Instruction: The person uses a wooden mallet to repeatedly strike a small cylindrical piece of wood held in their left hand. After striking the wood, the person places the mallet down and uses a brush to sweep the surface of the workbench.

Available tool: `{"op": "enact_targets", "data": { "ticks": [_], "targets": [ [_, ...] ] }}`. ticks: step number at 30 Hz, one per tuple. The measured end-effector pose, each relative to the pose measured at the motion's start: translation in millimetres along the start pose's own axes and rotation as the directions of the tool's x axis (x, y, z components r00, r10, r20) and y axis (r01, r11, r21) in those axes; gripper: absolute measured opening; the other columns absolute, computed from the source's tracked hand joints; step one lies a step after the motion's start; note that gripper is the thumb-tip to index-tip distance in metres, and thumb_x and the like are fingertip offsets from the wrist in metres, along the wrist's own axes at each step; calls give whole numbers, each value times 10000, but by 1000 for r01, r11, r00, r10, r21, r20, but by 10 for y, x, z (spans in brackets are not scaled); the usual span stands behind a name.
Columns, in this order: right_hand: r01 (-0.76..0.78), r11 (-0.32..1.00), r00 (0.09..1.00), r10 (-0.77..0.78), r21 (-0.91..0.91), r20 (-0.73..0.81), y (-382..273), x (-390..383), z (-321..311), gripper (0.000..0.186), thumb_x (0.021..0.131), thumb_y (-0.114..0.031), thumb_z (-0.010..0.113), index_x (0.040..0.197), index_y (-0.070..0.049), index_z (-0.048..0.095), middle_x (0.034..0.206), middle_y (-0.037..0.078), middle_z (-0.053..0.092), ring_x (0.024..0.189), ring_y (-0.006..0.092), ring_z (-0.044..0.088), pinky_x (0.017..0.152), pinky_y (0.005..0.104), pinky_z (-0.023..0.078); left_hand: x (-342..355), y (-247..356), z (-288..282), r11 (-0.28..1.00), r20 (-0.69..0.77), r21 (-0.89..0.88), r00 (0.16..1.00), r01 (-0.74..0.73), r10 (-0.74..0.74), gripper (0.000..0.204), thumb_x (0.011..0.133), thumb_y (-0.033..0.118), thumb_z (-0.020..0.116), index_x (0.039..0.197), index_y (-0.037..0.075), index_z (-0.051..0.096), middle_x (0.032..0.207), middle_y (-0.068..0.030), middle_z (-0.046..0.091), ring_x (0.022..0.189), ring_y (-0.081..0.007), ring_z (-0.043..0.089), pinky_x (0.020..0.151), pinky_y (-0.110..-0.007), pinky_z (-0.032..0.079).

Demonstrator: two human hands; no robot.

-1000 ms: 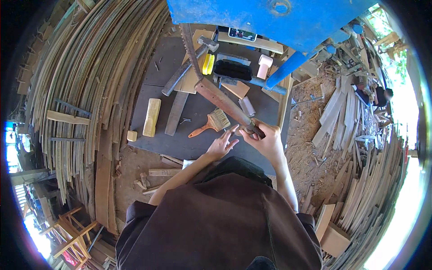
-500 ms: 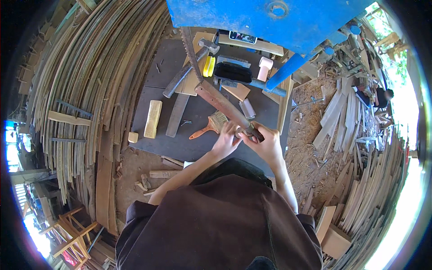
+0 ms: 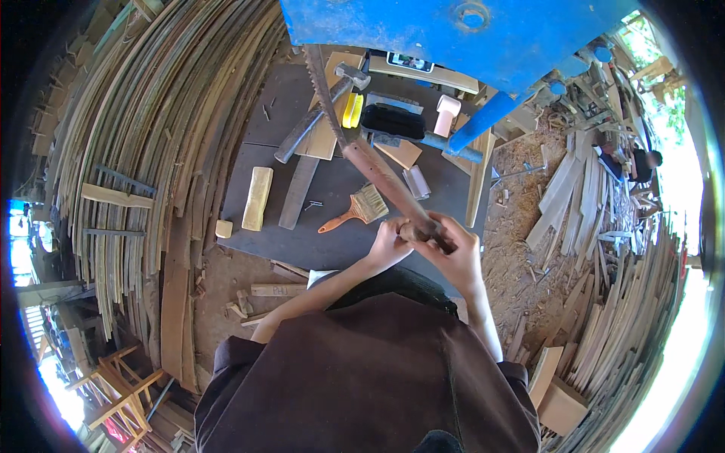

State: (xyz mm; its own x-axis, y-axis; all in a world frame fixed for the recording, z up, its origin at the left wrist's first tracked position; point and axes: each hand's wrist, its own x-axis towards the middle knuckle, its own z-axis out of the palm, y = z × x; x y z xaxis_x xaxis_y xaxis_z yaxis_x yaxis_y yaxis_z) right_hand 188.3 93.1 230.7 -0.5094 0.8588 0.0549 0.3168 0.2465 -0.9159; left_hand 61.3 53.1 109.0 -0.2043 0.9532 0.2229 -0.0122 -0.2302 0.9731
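Workshop first: we see a big timber stack (image 3: 151, 151) along the left, more boards (image 3: 627, 302) piled near right, and a floor (image 3: 513, 204) strewn with shavings on the right. A blue machine (image 3: 423, 23) fills the far middle. Far right, a person (image 3: 638, 162) sits low among scrap; details too small to tell. Near left, a wooden frame (image 3: 124, 400), chair-like.

Middle: dark table (image 3: 336, 181), cluttered mostly at its far half.

The saw (image 3: 389, 180) is the main thing, slanting over the table, toothed blade to far left, wooden bar toward near right. Right hand (image 3: 458, 260) grasps the bar's near end; left hand (image 3: 390, 245) has its fingers curled on the knob (image 3: 411, 232) there. The exact finger contact is partly hidden. Progress, our judgement: mid-handling. Saw is picked up and gripped two-handed; it isn't set down, and we see no wood being cut. Whether the knob has turned, we can't tell.

Lying on the table: hammer (image 3: 306, 127), partly behind the blade; flat strip (image 3: 299, 192); black container (image 3: 393, 121); pale block (image 3: 257, 198) at left; brush (image 3: 366, 205) just beyond the left hand; yellow piece (image 3: 352, 110); small cube (image 3: 224, 229) at the left corner; nails (image 3: 313, 204), the smallest we log.
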Motion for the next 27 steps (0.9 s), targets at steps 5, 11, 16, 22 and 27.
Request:
{"op": "enact_targets", "data": {
  "ticks": [5,11,16,22,27],
  "targets": [
    [-51,985,994,34,-167,-107,-173,-336,-410,292,791,-125,746,1023,12,633,680,37,620,609,48,533,553,209,435,-14,-73,-111,988,121,147,991,38,-56,171,720,36,704,685,23,537,568,-46,514,550,-65,447,514,-275,373],
    [-22,973,1000,17,-231,-22,45,-811,-727,271,785,-53,709,1026,32,618,744,103,616,648,156,591,579,266,455,-48,-176,-44,999,90,33,996,-26,23,150,707,47,683,680,43,535,580,-67,531,527,-111,473,516,-294,379],
    [-67,948,996,46,-312,-75,34,-893,-767,305,765,-79,734,1022,51,630,772,144,617,653,198,585,577,306,458,-2,-17,-107,996,103,89,995,8,-18,123,715,41,668,690,39,548,578,-78,520,533,-125,472,530,-290,389],
    [55,968,989,-86,-244,-117,-1,-972,-816,388,763,-172,756,1025,85,629,724,118,600,610,179,561,547,290,438,-17,-143,-93,998,109,69,994,4,-12,141,707,37,673,683,33,534,576,-75,520,516,-131,459,521,-290,384],
    [65,915,998,-63,-397,19,27,-837,-758,345,742,-71,751,1038,67,638,731,110,612,577,194,523,538,301,427,-42,-161,-66,998,29,40,998,-48,47,140,673,32,674,680,34,534,583,-93,534,511,-165,505,519,-303,396]
  ]
}}
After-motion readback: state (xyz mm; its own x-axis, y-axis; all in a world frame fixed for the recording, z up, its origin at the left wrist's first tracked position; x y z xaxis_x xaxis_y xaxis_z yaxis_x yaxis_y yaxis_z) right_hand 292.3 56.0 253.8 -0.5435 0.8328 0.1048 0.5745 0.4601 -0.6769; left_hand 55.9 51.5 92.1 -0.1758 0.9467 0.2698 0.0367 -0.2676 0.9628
